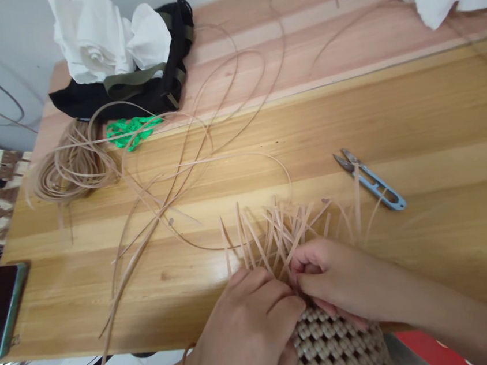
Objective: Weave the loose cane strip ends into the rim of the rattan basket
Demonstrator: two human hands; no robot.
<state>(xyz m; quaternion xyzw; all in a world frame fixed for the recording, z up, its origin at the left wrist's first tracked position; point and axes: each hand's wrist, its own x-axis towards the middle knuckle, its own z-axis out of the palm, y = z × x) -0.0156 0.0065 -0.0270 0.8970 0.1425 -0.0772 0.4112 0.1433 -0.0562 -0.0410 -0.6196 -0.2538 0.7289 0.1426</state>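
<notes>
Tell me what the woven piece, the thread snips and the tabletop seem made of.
Woven piece: probably rattan or similar cane, possibly synthetic, matte tan; flat strips jut from its upper edge.
Thread snips: likely steel blades, dull grey; smooth blue handle, painted metal or plastic.
Tabletop: apparently wood, lightly glossy; long grain bands show.

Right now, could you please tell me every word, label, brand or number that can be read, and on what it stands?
None can be read.
Phone: dark screen, no legible words.
Woven piece, blue snips: no legible marking.
Small mark on the table beside the phone: too small to tell if it is writing.
</notes>
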